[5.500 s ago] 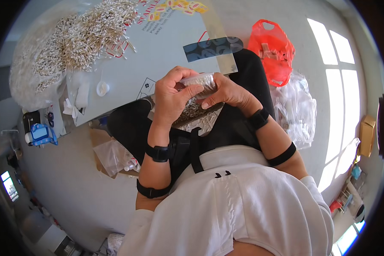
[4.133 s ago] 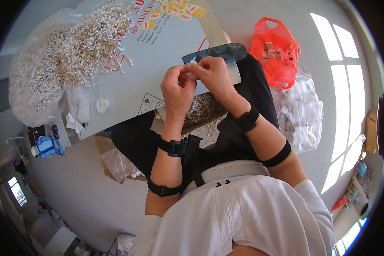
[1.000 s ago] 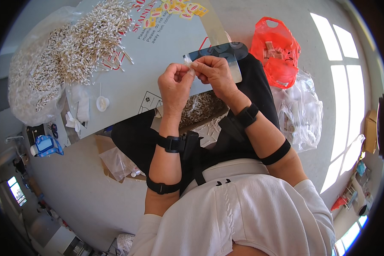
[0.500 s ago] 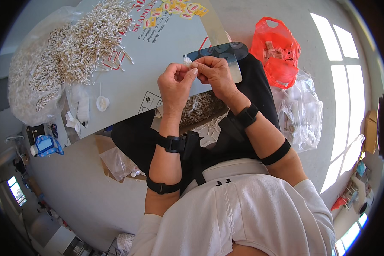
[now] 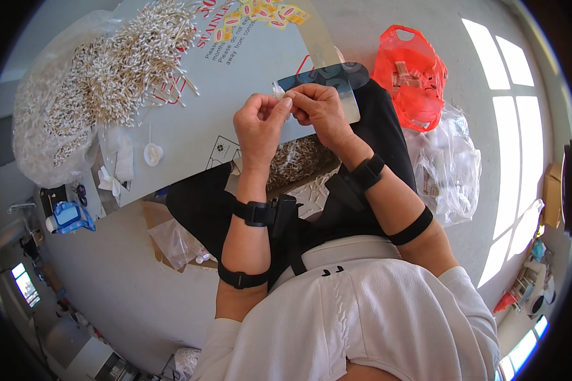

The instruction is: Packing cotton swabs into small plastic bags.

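Whitish crumpled piece point(image 5: 278, 91), thin and seemingly translucent, stands at the fingertips where both hands meet. Surroundings are listed in descending size, as I read them remotely from the head view. Grey table point(image 5: 194, 130): extends ahead of the hands and away to their left. Swab heap point(image 5: 130, 70): well to the left of the hands, partly inside a clear bag point(image 5: 28, 136). Red bag point(image 5: 419, 105): right of the right hand, well apart from it. Brown-walled box point(image 5: 308, 180): just below the hands, between the thighs, with loose swabs point(image 5: 299, 159) inside. Left hand point(image 5: 259, 124): fingers curled, thumb pressed toward the right fingertips. Right hand point(image 5: 324, 111): thumb and forefinger pinched together. I read both as grasping the piece, although its lower end is hidden behind the fingers, so I cannot tell whether it belongs to something larger. Change: about five seconds ago a swab packet spanned both palms; now only this small piece shows. Over the last half second, the left hand has edged slightly leftward while the right has hardly moved. I judge that the work has narrowed from whole-hand holding to fine fingertip handling.
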The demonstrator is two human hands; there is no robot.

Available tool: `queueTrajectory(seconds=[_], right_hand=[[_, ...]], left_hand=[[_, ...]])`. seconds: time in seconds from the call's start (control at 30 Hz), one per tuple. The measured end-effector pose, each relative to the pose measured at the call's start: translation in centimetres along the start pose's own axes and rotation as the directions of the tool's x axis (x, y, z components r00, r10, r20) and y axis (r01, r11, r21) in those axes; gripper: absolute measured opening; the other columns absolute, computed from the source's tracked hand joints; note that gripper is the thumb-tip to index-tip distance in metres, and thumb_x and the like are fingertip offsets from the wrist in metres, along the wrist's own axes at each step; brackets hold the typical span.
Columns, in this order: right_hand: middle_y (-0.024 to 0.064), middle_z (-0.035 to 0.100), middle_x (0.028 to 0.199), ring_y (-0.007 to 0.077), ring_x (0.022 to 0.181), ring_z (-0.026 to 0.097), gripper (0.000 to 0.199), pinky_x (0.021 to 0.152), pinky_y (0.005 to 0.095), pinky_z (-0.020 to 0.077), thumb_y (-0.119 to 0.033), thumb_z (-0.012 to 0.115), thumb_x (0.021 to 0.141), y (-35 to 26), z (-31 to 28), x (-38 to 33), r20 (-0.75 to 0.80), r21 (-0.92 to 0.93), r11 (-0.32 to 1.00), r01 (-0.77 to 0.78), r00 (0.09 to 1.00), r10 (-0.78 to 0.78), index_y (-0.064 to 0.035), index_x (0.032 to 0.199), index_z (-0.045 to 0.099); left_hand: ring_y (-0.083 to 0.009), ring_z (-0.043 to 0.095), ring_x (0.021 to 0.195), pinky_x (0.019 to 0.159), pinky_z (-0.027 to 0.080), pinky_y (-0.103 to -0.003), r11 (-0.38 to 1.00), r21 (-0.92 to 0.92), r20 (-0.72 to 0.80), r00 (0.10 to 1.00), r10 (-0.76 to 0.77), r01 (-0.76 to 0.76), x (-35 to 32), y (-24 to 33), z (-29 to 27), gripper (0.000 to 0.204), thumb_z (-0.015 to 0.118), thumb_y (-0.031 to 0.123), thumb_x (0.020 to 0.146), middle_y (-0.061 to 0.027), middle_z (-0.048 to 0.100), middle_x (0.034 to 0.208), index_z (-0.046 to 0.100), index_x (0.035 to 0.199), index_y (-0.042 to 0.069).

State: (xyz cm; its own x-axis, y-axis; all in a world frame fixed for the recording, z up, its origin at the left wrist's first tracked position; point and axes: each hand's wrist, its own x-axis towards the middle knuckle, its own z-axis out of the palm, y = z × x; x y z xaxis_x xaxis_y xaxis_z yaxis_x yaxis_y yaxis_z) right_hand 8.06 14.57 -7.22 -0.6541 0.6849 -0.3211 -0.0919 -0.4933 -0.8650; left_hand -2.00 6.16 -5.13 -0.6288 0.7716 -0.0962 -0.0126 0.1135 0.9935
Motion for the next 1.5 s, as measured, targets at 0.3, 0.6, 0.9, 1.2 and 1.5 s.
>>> queueTrajectory(seconds=[0.3,0.6,0.9,1.2,1.5], right_hand=[[-0.0023,0.055,0.064,0.0030,0.052,0.045,0.015,0.046,0.0166,0.0333,-0.016,0.062,0.087,-0.2,0.1,-0.1,0.008,-0.003,1.000,-0.004,1.000,0.004,-0.0014,0.084,0.065],[-0.0027,0.054,0.062,0.0032,0.051,0.044,0.017,0.045,0.0172,0.0323,-0.018,0.065,0.085,-0.8,0.3,-0.1,0.013,-0.041,0.999,0.001,1.000,0.000,-0.0018,0.080,0.064],[-0.0019,0.056,0.063,0.0028,0.052,0.045,0.011,0.045,0.0179,0.0342,-0.010,0.064,0.082,-0.3,0.4,0.4,-0.002,-0.275,0.954,0.120,0.992,-0.125,0.0014,0.079,0.063],[-0.0012,0.057,0.064,0.0032,0.052,0.046,0.011,0.046,0.0182,0.0348,-0.009,0.064,0.083,-0.3,0.5,0.5,-0.017,-0.282,0.954,0.104,0.993,-0.113,0.0019,0.080,0.063],[0.0016,0.058,0.059,0.0067,0.053,0.050,0.019,0.048,0.0221,0.0397,-0.013,0.064,0.082,-1.0,1.1,0.5,-0.009,-0.523,0.825,0.216,0.966,-0.259,0.0039,0.074,0.062]], left_hand=[[-0.0061,0.053,0.057,0.051,0.042,-0.019,0.999,0.032,0.000,0.999,0.037,-0.037,0.1,-0.5,-0.1,0.015,0.066,0.014,0.084,-0.0005,0.060,0.066,0.060,0.077,0.002],[-0.0059,0.051,0.056,0.050,0.040,-0.019,1.000,-0.019,-0.008,1.000,0.002,-0.002,0.3,-0.9,-0.2,0.011,0.063,0.008,0.085,-0.0014,0.059,0.065,0.061,0.078,0.000],[-0.0066,0.051,0.056,0.051,0.040,-0.020,0.999,-0.036,-0.026,1.000,-0.017,0.016,0.4,-0.8,-0.4,0.011,0.061,0.007,0.085,-0.0019,0.059,0.064,0.063,0.078,-0.002],[-0.0069,0.053,0.057,0.053,0.040,-0.020,0.998,-0.062,-0.034,0.999,-0.016,0.014,0.4,-1.0,-0.3,0.011,0.061,0.007,0.086,-0.0021,0.060,0.066,0.063,0.079,-0.002],[-0.0055,0.050,0.054,0.050,0.040,-0.019,1.000,0.017,-0.041,0.999,-0.016,0.017,0.7,-0.5,0.1,0.012,0.061,0.003,0.082,-0.0013,0.057,0.061,0.059,0.072,-0.004]])
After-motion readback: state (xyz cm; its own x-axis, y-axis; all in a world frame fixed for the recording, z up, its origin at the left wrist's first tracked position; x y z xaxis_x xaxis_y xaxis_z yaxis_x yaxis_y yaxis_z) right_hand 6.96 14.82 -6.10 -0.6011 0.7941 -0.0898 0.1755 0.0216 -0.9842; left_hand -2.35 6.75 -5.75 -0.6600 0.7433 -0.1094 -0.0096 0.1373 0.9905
